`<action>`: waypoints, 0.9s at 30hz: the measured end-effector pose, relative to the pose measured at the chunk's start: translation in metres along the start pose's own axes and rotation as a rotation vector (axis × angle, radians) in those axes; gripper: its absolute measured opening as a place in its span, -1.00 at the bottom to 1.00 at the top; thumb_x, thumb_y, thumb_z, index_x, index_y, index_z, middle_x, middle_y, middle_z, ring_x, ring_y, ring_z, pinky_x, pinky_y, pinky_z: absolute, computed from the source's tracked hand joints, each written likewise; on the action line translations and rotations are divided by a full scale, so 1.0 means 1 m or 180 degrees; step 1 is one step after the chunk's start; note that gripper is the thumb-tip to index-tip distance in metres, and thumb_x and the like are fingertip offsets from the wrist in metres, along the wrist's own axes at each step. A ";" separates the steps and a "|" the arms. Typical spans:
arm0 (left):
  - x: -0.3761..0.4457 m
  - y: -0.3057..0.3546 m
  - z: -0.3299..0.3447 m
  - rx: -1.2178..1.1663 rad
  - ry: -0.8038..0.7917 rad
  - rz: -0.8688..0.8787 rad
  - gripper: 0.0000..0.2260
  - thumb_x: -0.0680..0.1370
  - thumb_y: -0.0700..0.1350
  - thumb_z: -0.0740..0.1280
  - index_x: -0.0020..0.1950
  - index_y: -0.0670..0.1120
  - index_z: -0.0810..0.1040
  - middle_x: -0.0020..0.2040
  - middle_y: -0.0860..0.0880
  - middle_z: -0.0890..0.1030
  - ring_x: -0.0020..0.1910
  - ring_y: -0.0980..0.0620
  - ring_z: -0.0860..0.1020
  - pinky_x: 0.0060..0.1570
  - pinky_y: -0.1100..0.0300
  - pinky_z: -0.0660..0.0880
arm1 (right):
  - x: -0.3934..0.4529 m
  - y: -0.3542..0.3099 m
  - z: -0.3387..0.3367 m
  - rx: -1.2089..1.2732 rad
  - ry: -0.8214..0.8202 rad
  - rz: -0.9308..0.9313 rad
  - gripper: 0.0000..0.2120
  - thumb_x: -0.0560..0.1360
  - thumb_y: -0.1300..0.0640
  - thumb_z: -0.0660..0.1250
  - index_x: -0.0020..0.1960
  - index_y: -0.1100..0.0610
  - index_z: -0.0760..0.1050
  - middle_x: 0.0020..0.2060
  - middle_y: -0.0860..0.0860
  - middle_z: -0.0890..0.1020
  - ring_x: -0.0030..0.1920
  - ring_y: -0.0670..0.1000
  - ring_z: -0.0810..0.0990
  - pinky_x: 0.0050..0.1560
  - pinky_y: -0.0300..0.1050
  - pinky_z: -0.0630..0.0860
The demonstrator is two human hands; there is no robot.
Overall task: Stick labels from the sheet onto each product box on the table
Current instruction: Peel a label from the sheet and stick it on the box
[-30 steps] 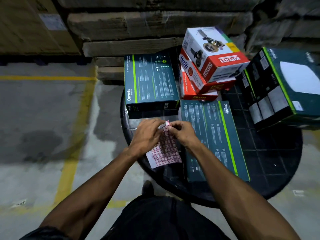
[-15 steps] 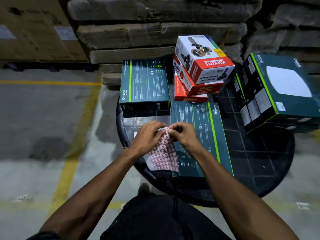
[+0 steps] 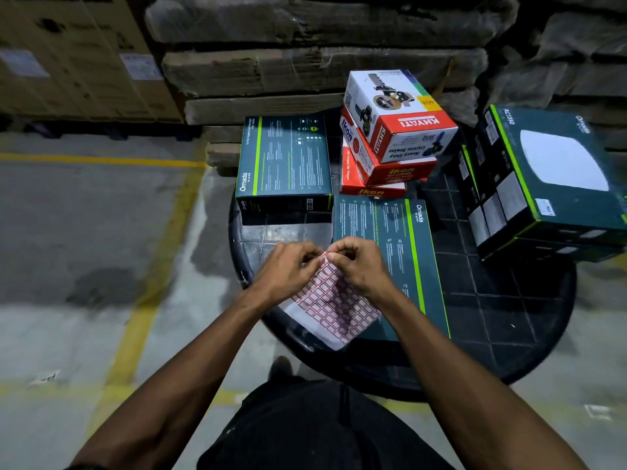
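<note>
Both hands pinch the label sheet's (image 3: 334, 305) top corner, apparently to peel one label. The left hand (image 3: 288, 271) and right hand (image 3: 361, 266) work beside the nearest Omada box (image 3: 407, 252).

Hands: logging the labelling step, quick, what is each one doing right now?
Left hand: pinches the top corner of the label sheet.
Right hand: pinches the same corner.

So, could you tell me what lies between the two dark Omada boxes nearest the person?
In the head view, only bare black table separates the left Omada box from the right Omada box.
</note>
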State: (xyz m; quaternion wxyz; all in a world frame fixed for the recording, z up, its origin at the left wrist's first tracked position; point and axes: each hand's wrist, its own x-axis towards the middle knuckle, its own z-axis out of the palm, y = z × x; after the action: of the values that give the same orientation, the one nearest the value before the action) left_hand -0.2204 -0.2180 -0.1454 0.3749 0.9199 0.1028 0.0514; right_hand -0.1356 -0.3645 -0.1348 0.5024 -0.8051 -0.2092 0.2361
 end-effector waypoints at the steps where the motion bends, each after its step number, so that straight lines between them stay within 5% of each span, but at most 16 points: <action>1: -0.001 0.001 -0.001 0.0001 0.0001 0.0007 -0.82 0.58 -0.11 0.33 0.14 -0.08 0.64 -0.03 0.00 0.69 -0.09 0.12 0.63 -0.01 0.03 0.60 | -0.001 -0.001 0.000 -0.0054 -0.0011 -0.0007 -0.89 0.50 0.23 0.41 -0.16 0.05 0.60 -0.24 -0.07 0.64 -0.22 -0.14 0.61 -0.22 -0.28 0.54; 16: -0.006 0.002 -0.003 0.0098 -0.0199 -0.0178 -0.86 0.59 -0.13 0.28 -0.04 -0.04 0.64 -0.20 0.03 0.66 -0.23 0.07 0.59 -0.24 0.20 0.42 | -0.012 -0.005 -0.003 -0.0073 -0.0228 0.0129 -0.80 0.54 0.23 0.36 -0.21 -0.01 0.56 -0.28 -0.13 0.62 -0.35 -0.29 0.55 -0.35 -0.43 0.44; 27: -0.009 -0.026 -0.013 0.0121 0.0553 -0.0610 -0.86 0.57 -0.10 0.29 -0.02 -0.08 0.64 -0.13 -0.01 0.68 -0.17 0.01 0.59 -0.16 0.17 0.45 | 0.005 0.000 0.024 -0.0054 -0.0296 0.0456 -0.83 0.59 0.23 0.27 -0.14 0.04 0.53 -0.18 -0.01 0.62 -0.18 -0.05 0.60 -0.23 -0.24 0.57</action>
State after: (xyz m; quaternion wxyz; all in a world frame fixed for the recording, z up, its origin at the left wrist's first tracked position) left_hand -0.2349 -0.1930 -0.1545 0.3502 0.9049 0.2232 0.0929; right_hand -0.1458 -0.3449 -0.1444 0.4671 -0.8103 -0.1762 0.3068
